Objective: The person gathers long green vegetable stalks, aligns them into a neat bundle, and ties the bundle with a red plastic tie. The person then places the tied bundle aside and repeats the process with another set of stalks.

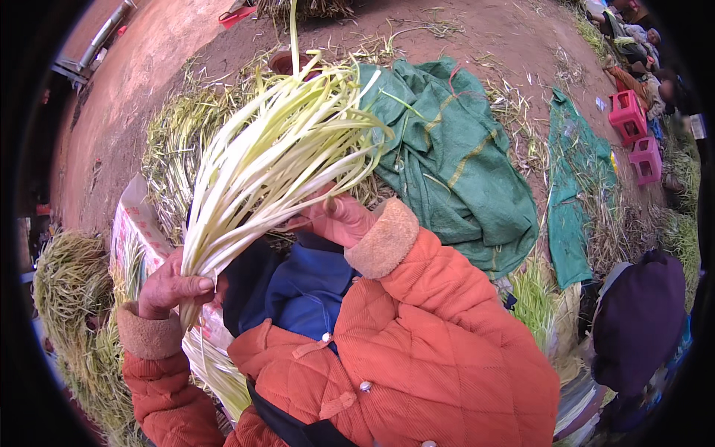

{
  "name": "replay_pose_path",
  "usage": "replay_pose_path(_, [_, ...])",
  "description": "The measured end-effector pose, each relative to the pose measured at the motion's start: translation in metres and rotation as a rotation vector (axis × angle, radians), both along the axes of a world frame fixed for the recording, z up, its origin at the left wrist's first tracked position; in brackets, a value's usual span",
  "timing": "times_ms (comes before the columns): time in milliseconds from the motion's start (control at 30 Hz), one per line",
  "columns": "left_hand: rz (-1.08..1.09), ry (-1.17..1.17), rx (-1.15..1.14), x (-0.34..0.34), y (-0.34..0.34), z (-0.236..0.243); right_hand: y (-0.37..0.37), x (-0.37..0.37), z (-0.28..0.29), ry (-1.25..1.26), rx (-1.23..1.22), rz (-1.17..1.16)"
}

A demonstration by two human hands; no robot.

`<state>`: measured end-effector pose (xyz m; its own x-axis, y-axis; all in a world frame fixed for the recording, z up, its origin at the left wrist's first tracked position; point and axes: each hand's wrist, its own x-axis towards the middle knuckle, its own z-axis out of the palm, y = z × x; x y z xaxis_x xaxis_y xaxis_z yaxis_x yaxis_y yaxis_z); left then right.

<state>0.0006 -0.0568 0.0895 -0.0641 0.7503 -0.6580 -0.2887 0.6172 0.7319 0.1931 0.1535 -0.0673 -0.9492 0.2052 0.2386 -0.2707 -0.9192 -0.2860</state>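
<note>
My left hand [175, 287] is wrapped round the pale lower ends of a bunch of long leafy stalks that look like garlic chives [268, 160]. The bunch is white near the grip and yellow-green above, and it fans out up and to the right. My right hand [339, 220] is at the right side of the bunch with its fingers curled against the leaves. Some of its fingertips are hidden by the leaves. More pale stalks [220, 365] lie below my left hand, beside the orange sleeve.
A crumpled green woven sack [462, 164] lies ahead on the right, with another green sack [573, 201] beyond it. Heaps of stalks [74, 298] lie at left, near a patterned white box [138, 223]. Pink stools [627, 117] and several people are at far right.
</note>
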Motion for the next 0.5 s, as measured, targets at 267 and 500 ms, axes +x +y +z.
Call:
replay_pose_path(267, [0.120,0.086,-0.218,0.008,-0.083,-0.076,0.078,0.087,-0.125,-0.384,-0.674,-0.636])
replay_pose_path(500, [0.223,0.049,-0.246,0.007,-0.109,-0.084,0.083,0.157,-0.066,-0.955,-0.008,-1.021])
